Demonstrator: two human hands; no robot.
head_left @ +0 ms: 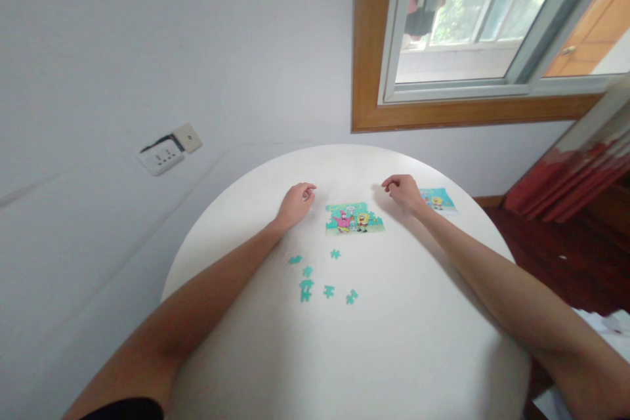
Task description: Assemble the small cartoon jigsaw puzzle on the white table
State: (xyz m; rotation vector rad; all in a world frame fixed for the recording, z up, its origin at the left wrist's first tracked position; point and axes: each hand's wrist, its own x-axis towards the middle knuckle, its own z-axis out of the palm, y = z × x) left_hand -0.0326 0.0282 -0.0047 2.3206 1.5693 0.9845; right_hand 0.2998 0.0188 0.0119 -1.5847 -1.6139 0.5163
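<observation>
A partly assembled jigsaw puzzle point(352, 218) with cartoon figures, one pink and one yellow, lies in the table's far half. Its upper edge is uneven. To its left rests my left hand point(296, 202), fingers loosely bent and a little apart, with nothing visible in them. My right hand point(402, 190) is just beyond the puzzle's upper right, also loosely curled, no piece showing in it. Neither hand touches the puzzle. Several loose teal puzzle pieces point(329, 291) are scattered nearer to me. A small picture card point(443, 200) with similar figures lies partly behind my right wrist.
The round white table point(394, 328) stands against a pale wall point(246, 46). A socket plate point(161, 157) is on the wall at left. A wood-framed window point(371, 46) is at the upper right, and a red and white curtain point(561, 177) hangs right of the table.
</observation>
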